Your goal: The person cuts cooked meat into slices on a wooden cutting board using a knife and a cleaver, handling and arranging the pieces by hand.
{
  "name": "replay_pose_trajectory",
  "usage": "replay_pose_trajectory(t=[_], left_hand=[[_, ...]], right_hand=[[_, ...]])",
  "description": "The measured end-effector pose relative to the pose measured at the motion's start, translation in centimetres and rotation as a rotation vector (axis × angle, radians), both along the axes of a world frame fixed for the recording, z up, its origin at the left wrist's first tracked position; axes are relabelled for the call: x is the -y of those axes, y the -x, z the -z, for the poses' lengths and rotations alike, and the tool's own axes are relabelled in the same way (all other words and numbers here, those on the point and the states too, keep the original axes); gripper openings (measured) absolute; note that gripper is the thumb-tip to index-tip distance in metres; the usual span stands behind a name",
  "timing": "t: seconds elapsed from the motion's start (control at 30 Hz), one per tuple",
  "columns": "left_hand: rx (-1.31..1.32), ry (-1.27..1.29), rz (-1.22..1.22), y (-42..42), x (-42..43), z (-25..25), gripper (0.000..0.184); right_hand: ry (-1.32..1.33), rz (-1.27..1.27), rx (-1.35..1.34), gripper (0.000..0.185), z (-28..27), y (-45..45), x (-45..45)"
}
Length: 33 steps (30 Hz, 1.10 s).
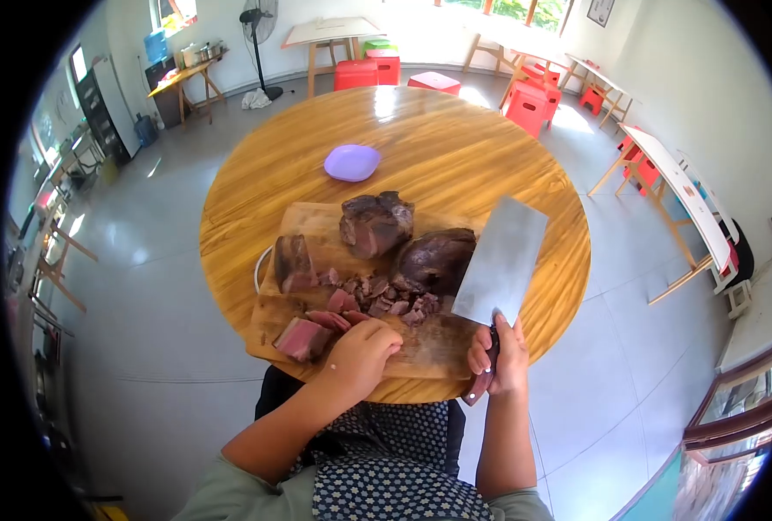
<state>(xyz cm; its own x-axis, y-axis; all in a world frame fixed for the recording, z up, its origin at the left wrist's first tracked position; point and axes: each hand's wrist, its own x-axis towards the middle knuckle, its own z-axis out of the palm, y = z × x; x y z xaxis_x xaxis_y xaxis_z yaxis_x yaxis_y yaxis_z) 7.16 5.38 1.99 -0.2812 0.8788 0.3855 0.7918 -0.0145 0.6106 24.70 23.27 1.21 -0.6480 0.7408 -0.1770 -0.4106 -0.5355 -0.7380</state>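
My right hand (505, 358) is wrapped round the dark wooden handle of a cleaver (503, 260), whose broad blade points up and away over the board's right side. My left hand (361, 354) rests low over the wooden cutting board (438, 347) with its fingers curled; whatever lies under them is hidden. Beside it are reddish meat slices (338, 314) and a cut block of meat (302, 339). Chopped meat pieces (386, 295) are heaped mid-board. Behind them sit dark-crusted chunks of meat, one at the back (377, 224), one near the blade (433, 262), one at the left (294, 263).
A purple plate (352, 162) stands on the round wooden table (473, 148) beyond the board. A metal handle (260, 271) sticks out at the board's left. Around the room are white-topped tables (676, 187), red stools (529, 106) and a standing fan (260, 52).
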Motion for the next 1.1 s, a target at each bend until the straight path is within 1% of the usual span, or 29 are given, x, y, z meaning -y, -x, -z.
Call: replay_pose_trajectory(t=[0.03,0.07,0.1,0.13,0.17,0.2,0.27,0.33,0.4,0.43,0.47,0.53,0.57,0.6,0.63,0.67,0.7,0.73,0.77,0.8,0.87,0.9,0.97,1.0,1.07,1.1], left_hand=[[0.246,-0.008,0.005,-0.1,0.2,-0.8,0.019],[0.235,-0.005,0.006,0.1,0.5,-1.3,0.019],[0.527,-0.076,0.115,0.3,1.0,-1.8,0.017],[0.817,-0.15,0.22,0.4,1.5,-2.6,0.014],[0.886,-0.239,0.323,0.5,2.1,-3.7,0.012],[0.875,-0.243,0.301,0.1,3.1,-5.9,0.012],[1.34,-0.208,0.714,-1.1,5.0,-10.4,0.013],[1.193,-0.236,1.16,-1.3,4.6,-12.2,0.014],[1.067,-0.208,1.328,-1.7,4.7,-13.4,0.017],[1.057,-0.208,1.301,-2.7,2.9,-12.9,0.017],[0.987,-0.109,1.784,-4.2,0.1,-12.0,0.01],[0.887,0.003,2.258,-4.8,-0.3,-12.3,0.007],[1.077,-0.04,2.048,-4.9,1.2,-12.7,0.01],[1.16,-0.137,1.877,-4.5,2.5,-12.8,0.013],[1.226,-0.225,1.686,-4.0,3.7,-13.0,0.016],[1.273,-0.293,1.492,-3.6,4.9,-13.2,0.02],[1.256,-0.3,1.283,-2.3,5.2,-12.6,0.007],[1.23,-0.3,1.085,-1.0,5.3,-11.9,0.013],[1.108,-0.348,0.793,-0.2,6.2,-11.1,0.014],[0.97,-0.39,0.504,0.7,7.1,-10.0,0.016],[0.585,-0.348,0.008,2.6,7.6,-7.1,0.018],[0.591,-0.339,0.014,3.4,7.9,-6.5,0.018],[0.177,-0.092,-0.301,4.8,8.5,-6.0,0.019],[0.176,-0.088,-0.306,5.0,8.3,-5.9,0.019],[-0.142,-0.013,-0.255,5.6,7.4,-6.0,0.021],[-0.148,-0.017,-0.261,6.2,6.8,-6.2,0.021]], right_hand=[[-0.01,-0.014,-0.015,0.01,0.0,0.0,-0.1],[-0.02,-0.03,-0.031,0.009,0.0,0.2,0.0],[-0.017,-0.034,-0.04,0.009,0.1,0.1,0.0],[-0.022,-0.051,-0.04,0.013,0.3,-0.2,-0.1],[-0.026,-0.074,-0.041,0.017,0.5,-0.2,-0.2],[-0.019,-0.07,-0.029,0.018,0.3,-0.2,0.0],[-0.019,-0.049,-0.026,0.012,0.5,-0.1,0.0],[-0.037,-0.036,-0.008,0.014,0.7,-0.2,0.1],[-0.03,-0.006,0.031,0.019,0.6,-0.2,0.3],[-0.035,0.006,0.047,0.019,0.2,0.0,0.5],[-0.041,0.023,0.065,0.02,0.1,0.2,0.5],[-0.026,0.002,0.072,0.022,0.5,0.1,0.0],[-0.024,0.019,0.08,0.022,0.7,0.1,-0.1],[-0.02,0.036,0.089,0.022,0.9,-0.2,0.0],[-0.027,0.004,0.029,0.021,1.3,-0.4,-0.2],[-0.028,0.014,0.026,0.021,1.5,-0.3,-0.2],[-0.032,0.006,0.04,0.02,1.3,-0.3,-0.1],[-0.039,0.008,0.054,0.019,1.1,-0.4,-0.1],[-0.031,0.028,0.055,0.01,1.0,-0.1,0.0],[-0.036,0.026,0.057,0.009,0.5,0.0,0.3],[-0.012,-0.015,0.017,0.018,0.7,-0.4,0.0],[-0.011,-0.028,0.005,0.018,0.7,-0.3,0.0],[-0.02,-0.028,0.009,0.016,0.6,0.1,0.1],[-0.036,-0.027,0.014,0.013,0.5,0.2,0.1],[-0.03,-0.042,0.014,0.017,0.3,0.4,0.1],[-0.044,-0.048,0.028,0.018,0.2,0.5,0.1]])
